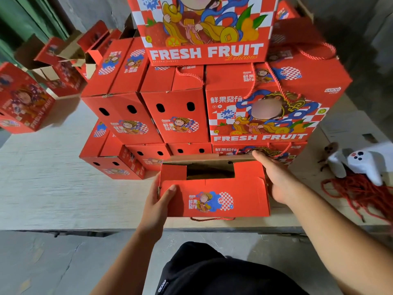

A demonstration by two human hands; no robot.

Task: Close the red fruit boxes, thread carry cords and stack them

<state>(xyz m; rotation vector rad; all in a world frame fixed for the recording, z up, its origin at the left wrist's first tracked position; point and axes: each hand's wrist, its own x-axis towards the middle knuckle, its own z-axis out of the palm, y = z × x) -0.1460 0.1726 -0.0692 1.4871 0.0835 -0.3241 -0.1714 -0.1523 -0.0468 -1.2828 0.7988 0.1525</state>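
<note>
- Closing step in hand, by my reading: one red fruit box (213,196) sits at the near edge of the pale table (53,167), just in front of the stack of finished boxes (182,111), and its top is not yet shut.
- Left hand (158,206) grips the box's left end; thumb lies on the near printed panel, the other fingers curl round the end wall behind it.
- Right hand (274,177) lies along the right end of the box, fingers straight, fingertips reaching the brown back flap (210,158). It presses or steadies; nothing is pinched in it.
- Top of box: two red side tabs folded in, dark gap between them showing the inside. Back flap stands raised, plain cardboard side toward us.
- A red cord (212,218) shows below the near bottom edge of the box. Whether it is already threaded through this box, or only lying under it, I cannot tell.
- Loose supply of red cords (361,192) lies in a tangle on the table to the right, near a white controller-like object (365,160).
- Unfolded, open boxes (70,60) wait at far left.
- Judgement on next move: bring the back flap forward and down over the gap and tuck it, the left hand holding the box against the push. Flap and side tabs must line up or the lid will buckle.
- After that: check the cord, then lift the box onto the stack, where the lower front row looks to have room.
</note>
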